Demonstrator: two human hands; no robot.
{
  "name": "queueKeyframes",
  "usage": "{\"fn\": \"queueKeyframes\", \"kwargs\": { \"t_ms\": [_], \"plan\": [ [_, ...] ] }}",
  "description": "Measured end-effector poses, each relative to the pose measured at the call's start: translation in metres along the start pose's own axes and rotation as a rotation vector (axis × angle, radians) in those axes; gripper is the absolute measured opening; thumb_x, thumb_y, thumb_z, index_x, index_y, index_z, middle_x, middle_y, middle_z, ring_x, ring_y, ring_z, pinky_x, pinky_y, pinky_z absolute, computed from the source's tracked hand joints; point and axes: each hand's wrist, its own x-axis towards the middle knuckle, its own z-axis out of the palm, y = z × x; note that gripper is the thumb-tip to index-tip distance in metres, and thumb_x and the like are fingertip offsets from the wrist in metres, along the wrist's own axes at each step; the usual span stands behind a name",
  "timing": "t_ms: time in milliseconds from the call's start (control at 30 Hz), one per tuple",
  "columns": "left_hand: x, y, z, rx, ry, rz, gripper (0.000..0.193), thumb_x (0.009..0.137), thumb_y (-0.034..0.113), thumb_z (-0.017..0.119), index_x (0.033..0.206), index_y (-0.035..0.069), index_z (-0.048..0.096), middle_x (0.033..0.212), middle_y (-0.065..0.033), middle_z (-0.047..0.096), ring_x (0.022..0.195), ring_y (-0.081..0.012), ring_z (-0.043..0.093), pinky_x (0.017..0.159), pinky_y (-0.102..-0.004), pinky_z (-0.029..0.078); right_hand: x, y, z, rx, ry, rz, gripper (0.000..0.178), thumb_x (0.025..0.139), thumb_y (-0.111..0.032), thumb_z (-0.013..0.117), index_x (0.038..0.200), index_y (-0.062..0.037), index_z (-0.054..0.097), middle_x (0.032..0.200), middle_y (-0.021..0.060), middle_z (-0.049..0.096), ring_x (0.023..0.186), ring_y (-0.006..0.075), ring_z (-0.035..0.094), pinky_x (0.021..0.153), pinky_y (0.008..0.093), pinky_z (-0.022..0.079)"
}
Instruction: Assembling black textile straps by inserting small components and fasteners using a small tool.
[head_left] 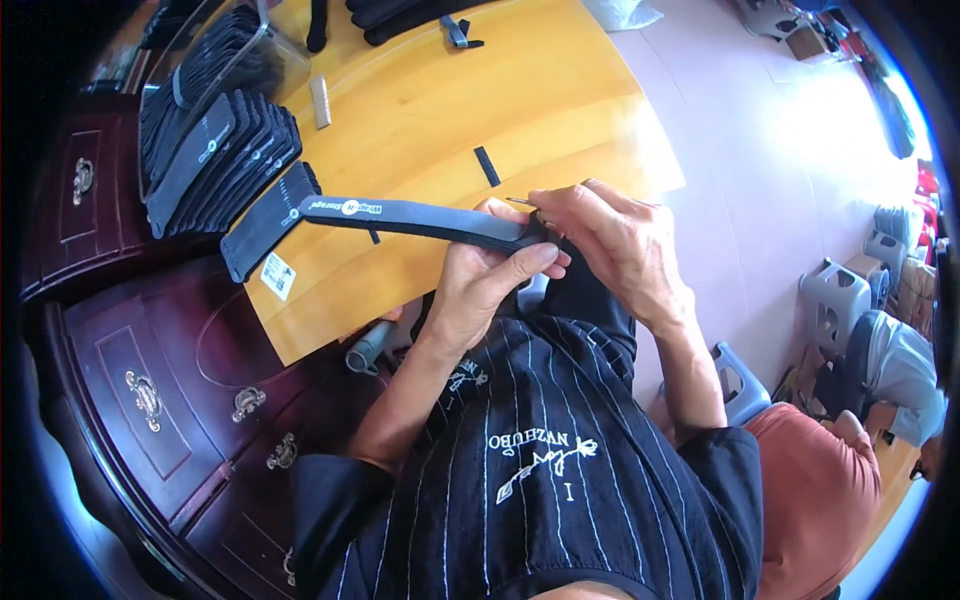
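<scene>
My left hand (478,278) grips a long grey-and-black storage strap (415,216) near its right end, thumb on top and fingers beneath. The strap stretches left over the table, its far end by a short pile of similar straps (268,222). At its near end is a dark loop (538,230), partly hidden by my fingers. My right hand (625,245) is closed beside that loop, pinching a thin pointed metal tool (517,201) whose tip sticks out to the left. Most of the tool is hidden in the fingers.
On the yellow wooden table (400,130) lie a black strip (486,167) and a pale flat piece (320,102). More straps (215,170) stand stacked by a clear bin (290,60). Dark drawers (145,400) stand left. A person in a reddish shirt (815,490) sits behind right, near stools (833,300).
</scene>
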Motion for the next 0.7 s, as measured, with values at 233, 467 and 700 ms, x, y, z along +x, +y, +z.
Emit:
{"fn": "queueKeyframes", "kwargs": {
  "t_ms": [233,467,700],
  "plan": [
    [-0.01,0.01,0.007,-0.009,0.083,0.014,0.025,0.087,-0.001,0.059,0.107,0.001,0.045,0.097,-0.0125,0.059,0.083,-0.0198,0.064,0.074,-0.0297,0.054,0.007,-0.003,-0.001,-0.072,0.018,-0.172,0.025,0.077,-0.013,0.062,0.102,-0.0168,0.062,0.078,0.003,0.06,0.071,0.0209,0.066,0.057,0.0322,0.052],
    [-0.032,-0.017,0.01,-0.073,-0.053,-0.298,0.033,0.083,-0.001,0.047,0.116,-0.001,0.045,0.091,-0.0138,0.06,0.078,-0.0211,0.064,0.071,-0.031,0.053,0.027,0.013,-0.013,-0.091,0.146,-0.089,0.016,0.087,-0.015,0.06,0.102,-0.0112,0.063,0.082,0.0044,0.066,0.073,0.0209,0.067,0.057,0.0316,0.052],
    [-0.017,-0.002,-0.011,-0.101,0.019,-0.06,0.018,0.093,0.025,0.042,0.097,0.008,0.046,0.074,-0.0088,0.053,0.057,-0.0155,0.051,0.045,-0.0241,0.035,0.013,-0.006,-0.042,0.077,0.018,0.096,0.038,0.081,-0.025,0.071,0.115,-0.0107,0.062,0.067,0.0049,0.056,0.056,0.0123,0.052,0.054,0.0254,0.044]
  ]
}}
